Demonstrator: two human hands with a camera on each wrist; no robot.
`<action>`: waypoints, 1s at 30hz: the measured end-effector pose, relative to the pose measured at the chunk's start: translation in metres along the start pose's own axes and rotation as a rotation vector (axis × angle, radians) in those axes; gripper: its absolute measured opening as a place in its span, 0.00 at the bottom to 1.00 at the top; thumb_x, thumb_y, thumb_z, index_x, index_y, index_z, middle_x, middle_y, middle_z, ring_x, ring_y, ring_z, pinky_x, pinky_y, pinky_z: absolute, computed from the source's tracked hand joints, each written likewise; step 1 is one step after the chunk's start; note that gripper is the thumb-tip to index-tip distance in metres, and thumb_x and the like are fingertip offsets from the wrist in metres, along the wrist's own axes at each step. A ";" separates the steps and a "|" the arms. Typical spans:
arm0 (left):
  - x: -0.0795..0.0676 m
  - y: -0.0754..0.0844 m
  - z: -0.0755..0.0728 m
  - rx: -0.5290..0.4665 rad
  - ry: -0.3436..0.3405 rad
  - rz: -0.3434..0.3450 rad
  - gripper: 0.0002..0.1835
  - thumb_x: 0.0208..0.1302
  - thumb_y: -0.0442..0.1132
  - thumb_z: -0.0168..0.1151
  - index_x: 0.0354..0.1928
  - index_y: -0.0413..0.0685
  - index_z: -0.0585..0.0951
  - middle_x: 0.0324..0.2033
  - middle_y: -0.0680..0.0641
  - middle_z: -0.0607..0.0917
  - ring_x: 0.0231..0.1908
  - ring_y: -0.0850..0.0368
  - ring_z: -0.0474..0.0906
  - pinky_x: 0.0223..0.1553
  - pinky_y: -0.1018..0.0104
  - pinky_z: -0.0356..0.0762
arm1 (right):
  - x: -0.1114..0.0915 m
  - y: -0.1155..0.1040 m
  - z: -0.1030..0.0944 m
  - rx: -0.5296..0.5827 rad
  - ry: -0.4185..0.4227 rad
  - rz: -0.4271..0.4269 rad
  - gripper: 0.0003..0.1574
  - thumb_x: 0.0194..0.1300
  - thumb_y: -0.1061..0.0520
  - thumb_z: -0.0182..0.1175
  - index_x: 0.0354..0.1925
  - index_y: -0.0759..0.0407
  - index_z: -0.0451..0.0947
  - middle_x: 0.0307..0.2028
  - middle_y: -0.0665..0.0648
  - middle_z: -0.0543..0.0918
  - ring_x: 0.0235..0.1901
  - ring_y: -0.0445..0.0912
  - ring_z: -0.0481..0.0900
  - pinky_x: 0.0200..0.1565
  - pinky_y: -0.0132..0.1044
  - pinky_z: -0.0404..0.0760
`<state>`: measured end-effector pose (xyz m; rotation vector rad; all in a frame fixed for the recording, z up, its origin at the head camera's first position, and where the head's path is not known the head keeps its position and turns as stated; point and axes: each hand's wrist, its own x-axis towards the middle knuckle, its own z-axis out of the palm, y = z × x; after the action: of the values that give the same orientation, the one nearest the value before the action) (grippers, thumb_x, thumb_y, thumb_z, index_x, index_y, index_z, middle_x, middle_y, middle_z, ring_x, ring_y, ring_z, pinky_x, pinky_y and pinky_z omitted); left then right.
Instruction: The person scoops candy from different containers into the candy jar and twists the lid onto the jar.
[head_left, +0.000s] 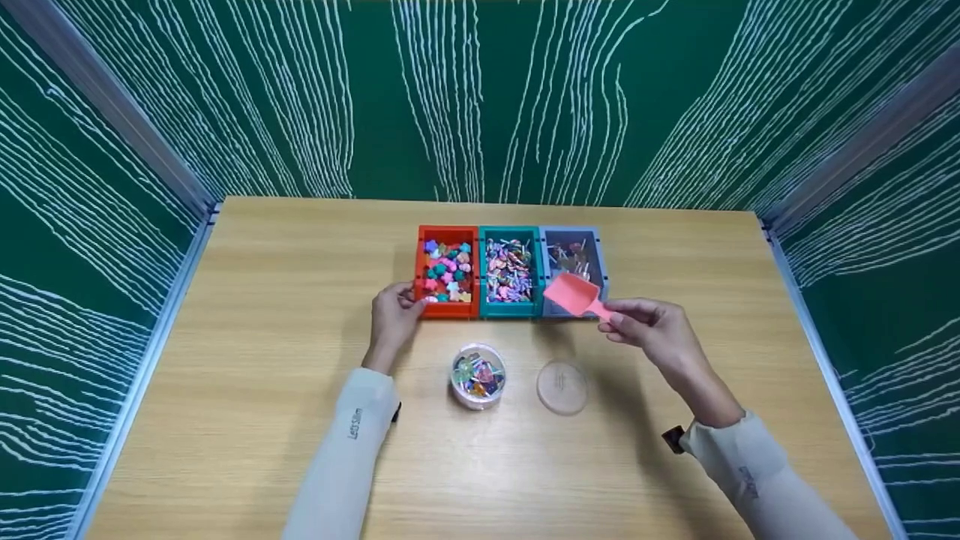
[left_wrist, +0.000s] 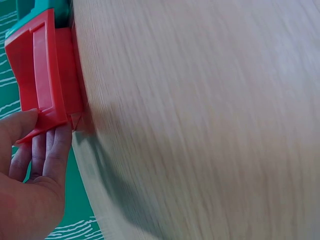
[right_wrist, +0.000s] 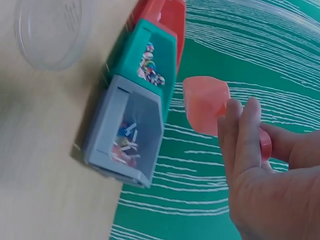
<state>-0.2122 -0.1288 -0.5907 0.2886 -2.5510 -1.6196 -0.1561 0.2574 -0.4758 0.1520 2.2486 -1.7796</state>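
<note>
My right hand point(head_left: 656, 334) pinches the handle of a small pink scoop point(head_left: 574, 294), held above the front of the grey bin point(head_left: 602, 289). No pieces show in the scoop's bowl. At the front left corner of the red bin point(left_wrist: 44, 70), my left hand point(left_wrist: 37, 185) grips the rim, thumb on top and fingers against the outside. Colourful beads lie in the red bin. The teal bin point(head_left: 510, 309) beside it holds many small striped pieces; the grey one has a few pieces with white sticks. A clear round jar point(head_left: 478, 405) with mixed colourful pieces stands in front.
To the right of the jar, a clear round lid point(head_left: 562, 388) lies flat on the wooden table point(head_left: 262, 300). Green panels with white wavy lines point(head_left: 502, 97) rise behind the table and along both sides.
</note>
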 end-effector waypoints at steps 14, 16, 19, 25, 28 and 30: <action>0.001 0.002 0.002 0.002 0.001 -0.018 0.19 0.65 0.23 0.69 0.58 0.31 0.85 0.39 0.38 0.87 0.39 0.50 0.81 0.45 0.61 0.83 | 0.019 -0.002 0.044 0.071 -0.095 0.073 0.23 0.78 0.64 0.59 0.67 0.68 0.78 0.54 0.67 0.87 0.45 0.47 0.91 0.52 0.39 0.87; 0.001 0.001 0.002 -0.006 0.003 -0.014 0.18 0.64 0.23 0.70 0.57 0.31 0.85 0.39 0.38 0.87 0.39 0.49 0.81 0.45 0.61 0.83 | 0.022 -0.003 0.052 0.081 -0.110 0.073 0.22 0.78 0.64 0.59 0.67 0.67 0.78 0.55 0.68 0.86 0.46 0.47 0.91 0.53 0.39 0.87; 0.001 0.001 0.002 -0.015 0.002 -0.024 0.18 0.64 0.23 0.70 0.57 0.31 0.85 0.39 0.39 0.87 0.39 0.50 0.81 0.45 0.62 0.82 | 0.026 -0.005 0.066 0.098 -0.132 0.073 0.21 0.78 0.64 0.59 0.65 0.66 0.80 0.54 0.68 0.87 0.46 0.48 0.91 0.52 0.40 0.87; 0.001 0.001 0.001 -0.012 0.000 -0.037 0.18 0.65 0.24 0.69 0.57 0.32 0.86 0.38 0.40 0.86 0.39 0.50 0.80 0.44 0.64 0.82 | 0.034 -0.011 0.095 0.143 -0.184 0.069 0.21 0.78 0.66 0.59 0.65 0.67 0.79 0.53 0.66 0.88 0.46 0.48 0.91 0.53 0.40 0.87; 0.000 0.001 0.001 -0.023 0.002 -0.036 0.19 0.65 0.23 0.69 0.57 0.32 0.85 0.38 0.40 0.85 0.38 0.50 0.80 0.43 0.64 0.82 | 0.039 -0.016 0.108 0.158 -0.187 0.090 0.21 0.77 0.68 0.59 0.65 0.68 0.79 0.56 0.69 0.86 0.46 0.48 0.91 0.53 0.40 0.87; 0.000 0.001 0.002 -0.025 0.008 -0.018 0.18 0.64 0.23 0.69 0.56 0.31 0.85 0.37 0.40 0.86 0.38 0.49 0.81 0.43 0.63 0.83 | 0.044 -0.019 0.117 0.163 -0.186 0.112 0.21 0.76 0.68 0.60 0.64 0.68 0.80 0.57 0.70 0.86 0.47 0.49 0.91 0.53 0.40 0.87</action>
<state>-0.2124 -0.1267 -0.5904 0.3155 -2.5275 -1.6524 -0.1859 0.1363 -0.4941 0.1357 1.9299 -1.8347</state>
